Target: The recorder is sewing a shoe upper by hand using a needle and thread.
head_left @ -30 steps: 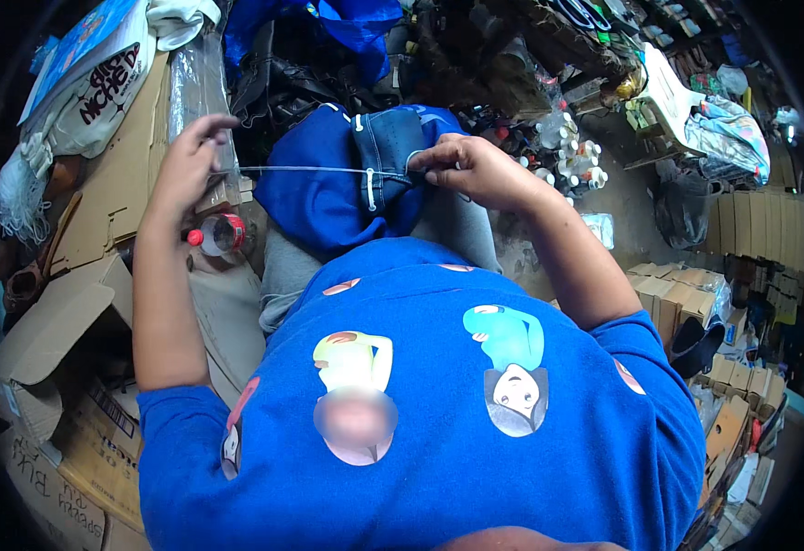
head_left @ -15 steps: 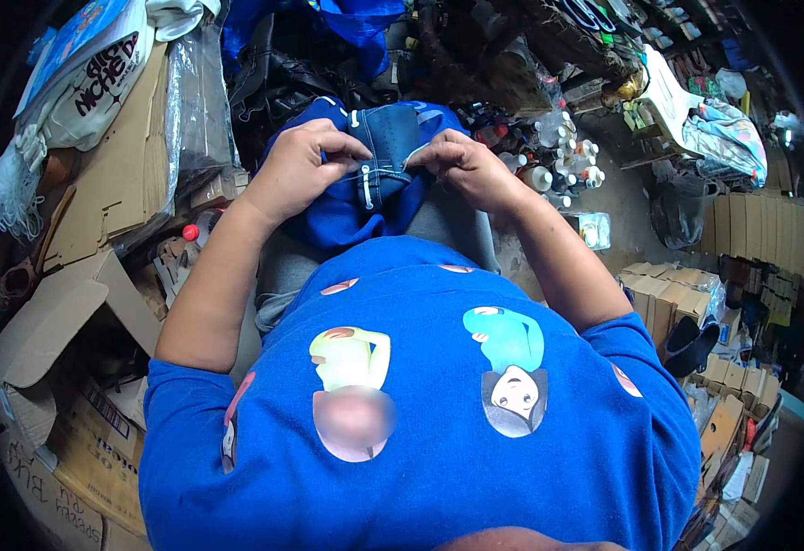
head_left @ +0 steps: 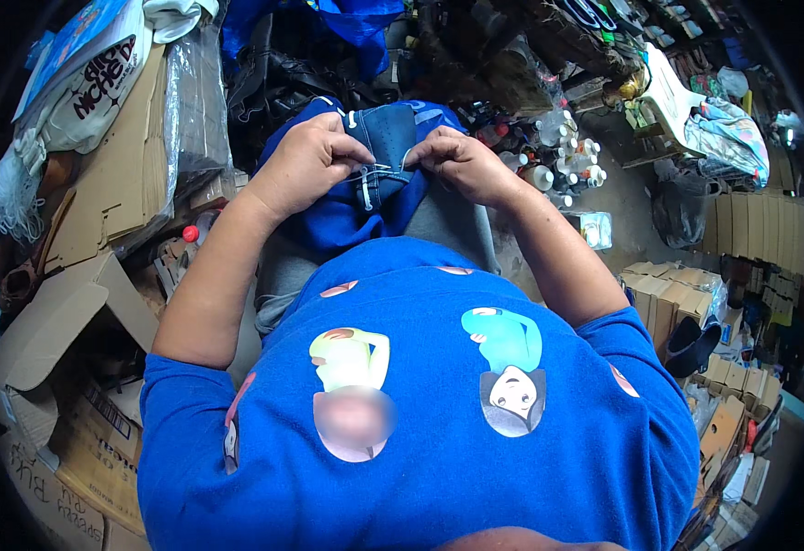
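Observation:
A dark blue shoe (head_left: 391, 136) with white stitching-like lacing lies on blue cloth (head_left: 328, 220) over my lap. Its white lace (head_left: 381, 169) crosses the front between my two hands. On the left, my left hand (head_left: 315, 163) is closed, thumb and forefinger pinching the lace. My right hand (head_left: 464, 163) pinches another stretch of the lace at the shoe's right edge. Both hands rest close to the shoe, a short gap apart, and partly hide its sides.
Flattened cardboard (head_left: 113, 174) and an opened carton (head_left: 62, 321) stand on my left. Several bottles (head_left: 554, 151) crowd the floor at the right, past my right hand. A white plastic chair (head_left: 668, 101) with cloth on it is farther right. Stacked boxes (head_left: 664, 289) sit nearby.
My left hand has shifted slightly right and down, and more white lace shows at its fingertips. My right fingers have moved a little. The shoe stays in place.

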A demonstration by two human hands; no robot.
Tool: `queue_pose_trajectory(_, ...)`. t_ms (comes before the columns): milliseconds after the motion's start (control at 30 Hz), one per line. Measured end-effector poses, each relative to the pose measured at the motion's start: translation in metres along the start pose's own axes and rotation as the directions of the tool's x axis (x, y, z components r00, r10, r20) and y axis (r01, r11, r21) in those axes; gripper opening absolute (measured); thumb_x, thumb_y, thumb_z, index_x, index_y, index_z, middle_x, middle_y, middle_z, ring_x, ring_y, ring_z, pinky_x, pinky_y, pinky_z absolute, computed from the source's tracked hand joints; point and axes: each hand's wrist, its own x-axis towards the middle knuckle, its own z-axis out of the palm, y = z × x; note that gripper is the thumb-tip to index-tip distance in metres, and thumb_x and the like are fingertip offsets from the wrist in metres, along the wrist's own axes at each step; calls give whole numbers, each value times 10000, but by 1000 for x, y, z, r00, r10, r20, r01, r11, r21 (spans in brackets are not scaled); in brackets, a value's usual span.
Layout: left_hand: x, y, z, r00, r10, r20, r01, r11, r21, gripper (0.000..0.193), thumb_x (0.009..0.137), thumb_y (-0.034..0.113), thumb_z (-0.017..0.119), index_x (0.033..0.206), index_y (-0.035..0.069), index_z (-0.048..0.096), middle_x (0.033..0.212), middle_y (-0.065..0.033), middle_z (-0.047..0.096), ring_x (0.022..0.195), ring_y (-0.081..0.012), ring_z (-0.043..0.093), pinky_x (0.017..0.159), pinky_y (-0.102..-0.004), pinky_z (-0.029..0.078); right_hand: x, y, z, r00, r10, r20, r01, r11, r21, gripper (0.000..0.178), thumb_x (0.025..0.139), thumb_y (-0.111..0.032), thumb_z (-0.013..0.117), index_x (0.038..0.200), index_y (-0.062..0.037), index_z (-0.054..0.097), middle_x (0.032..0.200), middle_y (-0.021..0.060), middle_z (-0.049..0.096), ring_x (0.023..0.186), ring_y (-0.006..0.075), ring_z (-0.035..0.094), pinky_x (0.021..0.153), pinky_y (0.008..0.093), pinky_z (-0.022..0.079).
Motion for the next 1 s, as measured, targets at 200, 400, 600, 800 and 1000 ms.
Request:
queue_pose_trajectory(200, -2, 10, 2, 993, 112, -28, -107, 985, 134, 145, 712, 18, 692, 833, 91, 719, 770, -92, 554, 761, -239, 592, 679, -335, 477, -2, 3, 0, 1000, -28, 9, 28, 999, 43, 226, 858, -94, 606, 1038, -168, 720, 877, 20, 572, 870, 138, 559, 813, 263, 452)
queue_pose_trajectory(400, -7, -9, 6, 996, 93, -6, -93, 994, 54, 250, 705, 34, 708, 913, 166, 749, 692, -49, 528, 700, -207, 537, 669, -311, 450, -5, -3, -1, 996, 29, 80, -40, 989, 145, 234, 867, -42, 593, 1067, -97, 701, 878, -8, 542, 865, 100, 508, 766, 234, 428)
queue_pose_trajectory(600, -2, -34, 8, 998, 26, 54, -20, 994, -111, 288, 706, 38, 696, 945, 189, 753, 710, -13, 522, 749, -155, 508, 724, -281, 428, -1, 6, 1, 999, -23, 38, 20, 995, 96, 276, 825, -69, 618, 1061, -170, 721, 857, 12, 565, 851, 131, 544, 804, 256, 454)
queue_pose_trajectory(800, 23, -39, 2, 980, -11, 198, 67, 959, -277, 227, 717, 4, 666, 906, 100, 746, 741, 2, 518, 795, -143, 482, 771, -260, 397, 9, 12, 4, 997, -38, 63, 31, 994, 102, 238, 849, -34, 618, 1060, -99, 704, 894, 6, 552, 892, 120, 517, 807, 247, 427)
queue_pose_trajectory(1000, 19, -42, -3, 965, -2, 261, 66, 969, -238, 248, 729, 11, 658, 937, 115, 745, 760, 0, 516, 822, -150, 481, 800, -274, 393, 3, 10, 7, 999, -33, 32, 32, 998, 47, 236, 847, -32, 621, 1055, -102, 707, 890, 1, 553, 872, 122, 517, 810, 249, 430)
